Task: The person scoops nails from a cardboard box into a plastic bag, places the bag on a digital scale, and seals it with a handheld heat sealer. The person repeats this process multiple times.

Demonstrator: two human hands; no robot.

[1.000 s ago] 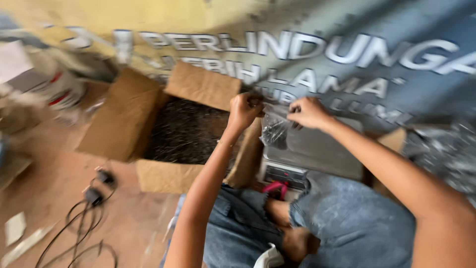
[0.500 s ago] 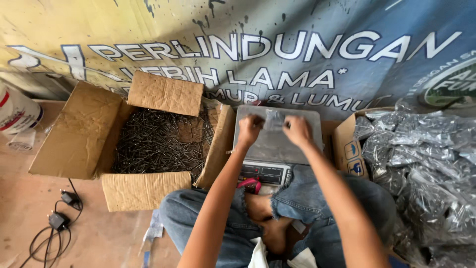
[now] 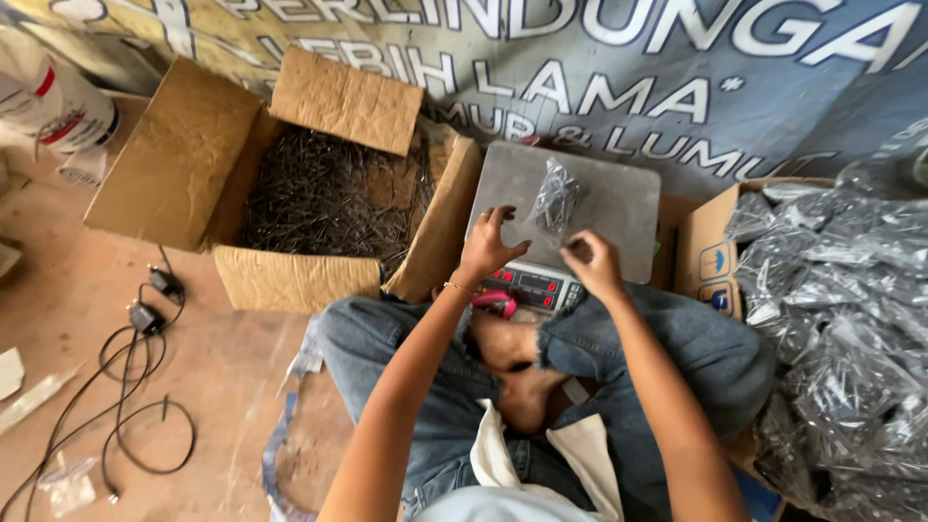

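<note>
A small clear bag of dark nails point(image 3: 556, 196) lies on the grey metal plate of a digital scale point(image 3: 619, 208) in front of me. My left hand point(image 3: 490, 246) hovers at the plate's near left edge, fingers spread, holding nothing. My right hand point(image 3: 588, 263) is just below the bag, near the scale's display, fingers curled loosely and empty. Neither hand touches the bag. To the left stands an open cardboard box point(image 3: 174, 159) full of loose dark nails point(image 3: 324, 198).
A box at the right point(image 3: 710, 266) overflows with several filled clear bags point(image 3: 841, 309). A printed banner point(image 3: 628, 87) hangs behind. Black cables point(image 3: 135, 348) lie on the brown floor at left, a white bucket point(image 3: 53, 101) at the far left. My jeans-clad legs are crossed below.
Both hands have pulled back from the scale plate toward me, leaving the bag of nails lying on it. The camera view has steadied and tilted down.
</note>
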